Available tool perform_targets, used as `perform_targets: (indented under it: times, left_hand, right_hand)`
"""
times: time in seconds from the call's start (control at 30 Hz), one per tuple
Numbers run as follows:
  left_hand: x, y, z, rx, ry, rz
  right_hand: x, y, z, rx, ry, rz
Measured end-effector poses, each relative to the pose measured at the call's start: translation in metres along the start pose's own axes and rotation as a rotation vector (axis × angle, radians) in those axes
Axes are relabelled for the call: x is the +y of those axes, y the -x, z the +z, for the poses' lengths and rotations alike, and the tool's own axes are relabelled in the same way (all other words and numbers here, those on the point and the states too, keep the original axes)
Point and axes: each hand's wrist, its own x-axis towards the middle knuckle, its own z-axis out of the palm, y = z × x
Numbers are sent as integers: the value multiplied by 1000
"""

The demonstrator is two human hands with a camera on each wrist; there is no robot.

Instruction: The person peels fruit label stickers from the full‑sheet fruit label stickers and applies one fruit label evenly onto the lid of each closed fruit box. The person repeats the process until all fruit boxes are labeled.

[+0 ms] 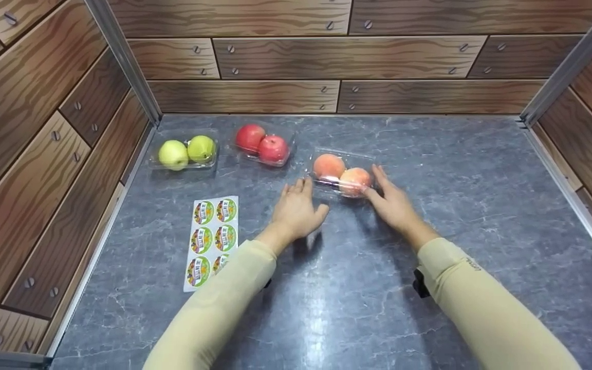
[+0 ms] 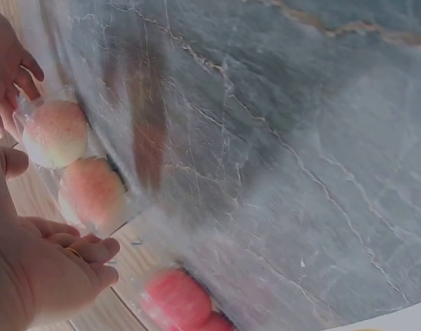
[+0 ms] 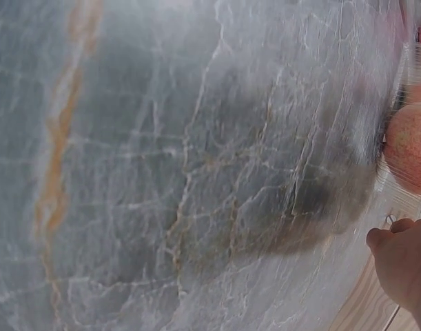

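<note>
A clear plastic box with two peaches lies in the middle of the table. My right hand is at its right end, thumb against the front corner and fingers stretched along the side. At the box's front left corner is my left hand, fingers extended and thumb apart, holding nothing. In the left wrist view the left hand is beside the peaches, its fingers loosely bent. The right wrist view catches the right hand beside a peach, partly cut off by the frame.
A clear box with two red apples stands left of the peaches. Further left is another with two green pears. A sheet of round fruit stickers lies left of the left forearm. Wood-patterned walls enclose the table.
</note>
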Motion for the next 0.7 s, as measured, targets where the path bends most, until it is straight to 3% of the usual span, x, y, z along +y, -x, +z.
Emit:
perform_targets:
  times: [0.53,0.7]
  left_hand:
    - [3,18,-6,-31,-115,31]
    - [3,23,-8,7,-159,68]
  right_hand:
    - [0,7,5,5,-30,-27]
    - [0,9,6,27,-38,-40]
